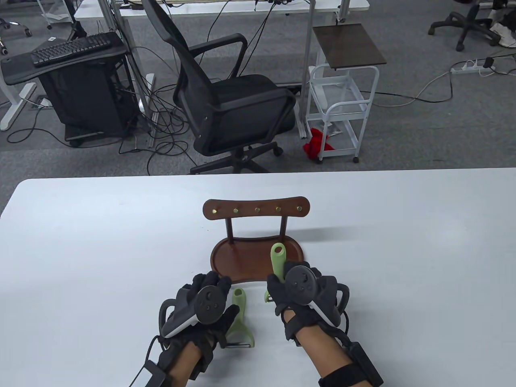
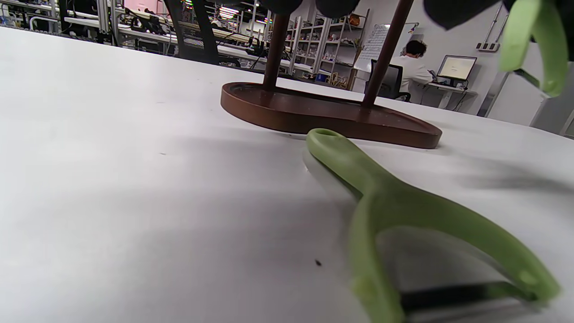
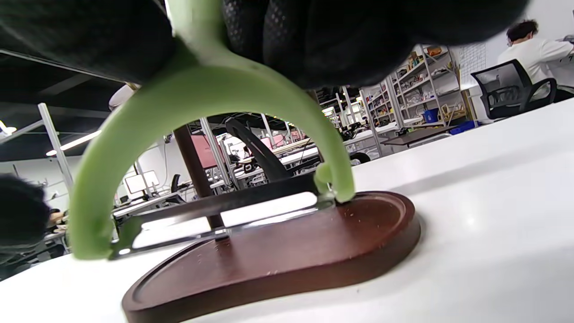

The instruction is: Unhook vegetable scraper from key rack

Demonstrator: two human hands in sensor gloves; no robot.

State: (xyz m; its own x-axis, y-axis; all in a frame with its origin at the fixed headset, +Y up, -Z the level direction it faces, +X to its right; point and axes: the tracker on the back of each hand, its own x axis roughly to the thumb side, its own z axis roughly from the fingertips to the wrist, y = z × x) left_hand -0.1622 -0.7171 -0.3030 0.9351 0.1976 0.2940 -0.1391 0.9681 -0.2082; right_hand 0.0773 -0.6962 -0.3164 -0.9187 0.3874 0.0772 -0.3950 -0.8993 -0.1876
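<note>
The brown wooden key rack [image 1: 256, 209] stands mid-table with a row of bare brass hooks and an oval base tray [image 1: 238, 264]. My right hand [image 1: 296, 284] grips a green vegetable scraper [image 1: 277, 258] by its handle, loop end pointing away. In the right wrist view its forked head and blade [image 3: 224, 211] hang low over the tray [image 3: 291, 255]. A second green scraper [image 1: 240, 318] lies flat on the table beside my left hand [image 1: 207, 300], which hovers open next to it. It also shows in the left wrist view [image 2: 403, 211], lying free.
The rack's base [image 2: 327, 116] and its two posts sit just beyond both hands. The white table [image 1: 403, 250] stretches wide to both sides. An office chair [image 1: 229, 100] and a white cart [image 1: 342, 105] stand on the floor past the far edge.
</note>
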